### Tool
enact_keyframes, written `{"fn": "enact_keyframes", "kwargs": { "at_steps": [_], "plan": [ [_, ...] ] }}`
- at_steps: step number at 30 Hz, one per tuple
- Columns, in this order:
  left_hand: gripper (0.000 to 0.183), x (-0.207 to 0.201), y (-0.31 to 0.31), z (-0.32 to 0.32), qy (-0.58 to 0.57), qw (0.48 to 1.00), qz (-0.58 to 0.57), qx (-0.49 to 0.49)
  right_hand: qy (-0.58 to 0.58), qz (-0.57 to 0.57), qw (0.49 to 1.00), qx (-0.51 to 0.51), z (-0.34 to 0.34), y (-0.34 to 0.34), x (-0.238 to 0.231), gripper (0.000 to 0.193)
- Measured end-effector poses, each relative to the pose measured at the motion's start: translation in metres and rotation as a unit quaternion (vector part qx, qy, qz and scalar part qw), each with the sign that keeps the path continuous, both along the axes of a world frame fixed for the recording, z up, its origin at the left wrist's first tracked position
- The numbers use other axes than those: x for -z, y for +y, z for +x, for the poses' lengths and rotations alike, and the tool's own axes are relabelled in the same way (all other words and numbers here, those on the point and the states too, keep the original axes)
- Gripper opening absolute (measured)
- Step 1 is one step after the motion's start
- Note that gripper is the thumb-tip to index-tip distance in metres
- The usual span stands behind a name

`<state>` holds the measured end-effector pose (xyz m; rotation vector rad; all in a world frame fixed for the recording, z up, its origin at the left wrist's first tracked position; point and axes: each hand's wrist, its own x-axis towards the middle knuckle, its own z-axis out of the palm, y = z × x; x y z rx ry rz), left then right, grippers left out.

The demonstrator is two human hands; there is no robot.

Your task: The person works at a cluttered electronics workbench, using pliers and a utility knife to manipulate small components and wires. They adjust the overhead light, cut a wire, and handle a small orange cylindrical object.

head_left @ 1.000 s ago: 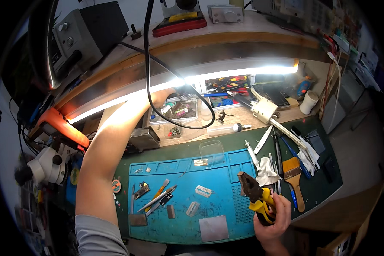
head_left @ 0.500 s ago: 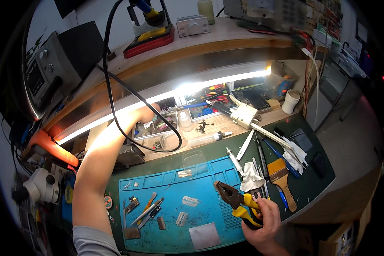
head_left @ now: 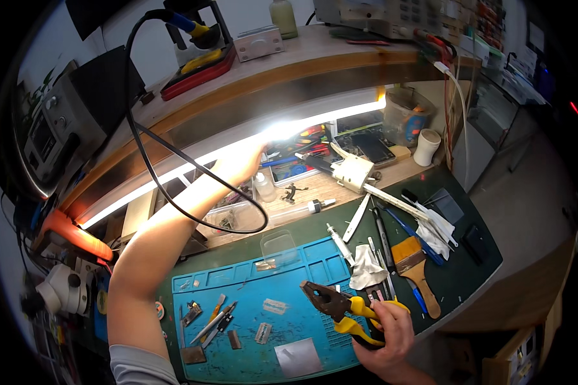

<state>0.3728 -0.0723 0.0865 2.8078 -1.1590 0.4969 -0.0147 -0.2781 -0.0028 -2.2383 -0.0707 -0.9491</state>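
My right hand (head_left: 394, 337) is closed around the yellow-and-black handles of a pair of combination pliers (head_left: 327, 301). Their dark, rust-tinged jaws point up and left above the blue work mat (head_left: 237, 292). Under the shelf, my left hand (head_left: 245, 160) reaches in beside the bright light strip, close to a tray of coloured tools (head_left: 302, 151). Glare and the dim recess hide its fingers. A small clear dropper bottle (head_left: 264, 187) stands just right of that wrist. On the mat lie razor blades (head_left: 263, 332), tweezers-like tools (head_left: 215, 324) and a grey square sheet (head_left: 298, 357).
A thick black cable (head_left: 130, 96) loops down in front of my left forearm. To the right of the mat lie a wide brush (head_left: 408, 253), a crumpled tissue (head_left: 367, 268), a syringe (head_left: 340, 245) and several slim tools. A white clamp-like tool (head_left: 353, 173) rests behind them.
My left hand has moved right, from the tray of small parts toward the tray of coloured tools. The right hand still grips the pliers. The whole view has shifted slightly.
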Motion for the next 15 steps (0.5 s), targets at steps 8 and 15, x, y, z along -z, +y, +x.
{"fn": "enact_keyframes", "kwargs": {
  "at_steps": [8,15],
  "plan": [
    [0.034,0.006,-0.05,0.04,0.128,0.987,-0.018,-0.091,-0.004,-0.01,1.0,-0.008,0.0,-0.003,0.002,0.05],
    [0.026,0.001,-0.083,0.044,0.241,0.97,0.0,-0.024,-0.044,0.012,0.999,-0.001,0.002,-0.003,-0.012,0.049]
  ]
}}
